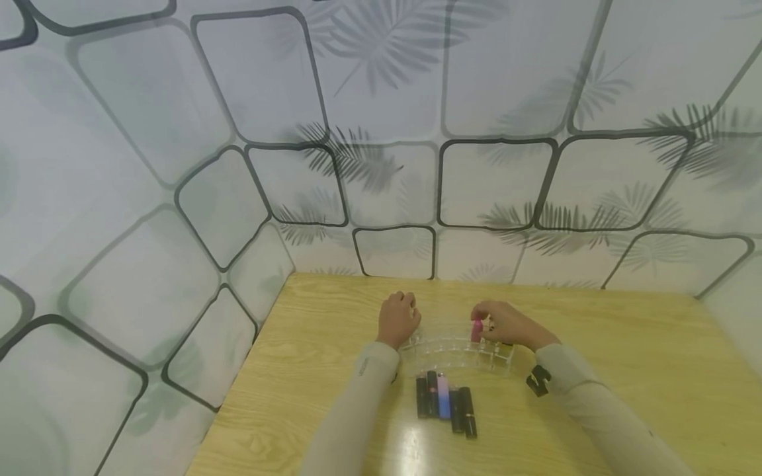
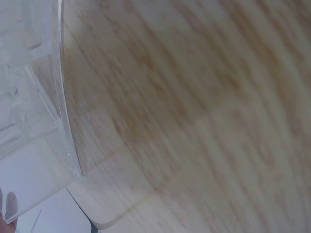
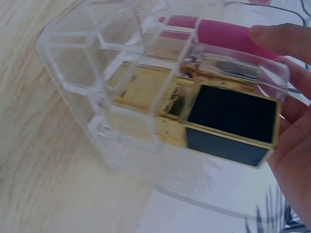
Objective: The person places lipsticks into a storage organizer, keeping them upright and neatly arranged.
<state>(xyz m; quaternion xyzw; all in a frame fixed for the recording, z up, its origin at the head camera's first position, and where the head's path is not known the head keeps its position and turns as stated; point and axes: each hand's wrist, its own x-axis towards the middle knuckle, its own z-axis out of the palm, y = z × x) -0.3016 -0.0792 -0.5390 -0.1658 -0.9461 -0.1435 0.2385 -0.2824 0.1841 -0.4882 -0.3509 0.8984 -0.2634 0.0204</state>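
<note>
A clear lipstick organizer [image 1: 443, 345] with a curved, stepped shape stands on the wooden table. My left hand [image 1: 399, 320] holds its left end with bent fingers; in the left wrist view a fingertip [image 2: 10, 204] shows at the organizer's clear wall. My right hand [image 1: 512, 325] pinches a pink lipstick tube [image 1: 477, 331], whose lower part is inside a compartment. In the right wrist view the thumb lies on the pink tube [image 3: 233, 38]. Beside it, a gold lipstick with a black end [image 3: 232, 116] and a clear-capped tube [image 3: 233, 68] sit in other compartments.
In front of the organizer, several lipstick tubes lie side by side: black ones [image 1: 422, 396] and a purple-to-blue one [image 1: 443, 396]. A patterned curtain [image 1: 393, 185] runs behind and left of the wooden table [image 1: 286, 370].
</note>
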